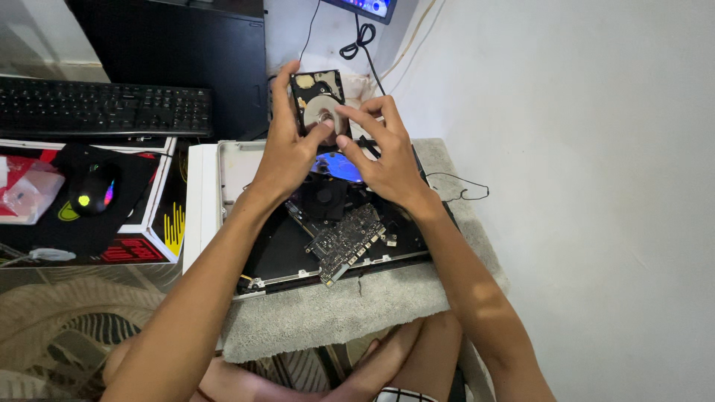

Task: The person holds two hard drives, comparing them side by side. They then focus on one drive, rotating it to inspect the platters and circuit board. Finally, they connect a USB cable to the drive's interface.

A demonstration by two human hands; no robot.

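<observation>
Both bare forearms reach forward, the left hand point(287, 145) curled in a grip, the right hand point(383, 160) raised with fingers spread.

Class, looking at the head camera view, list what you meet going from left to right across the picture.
Plastic bag → computer mouse → left hand → opened hard drive → right hand → loose black cable → white wall.
</observation>
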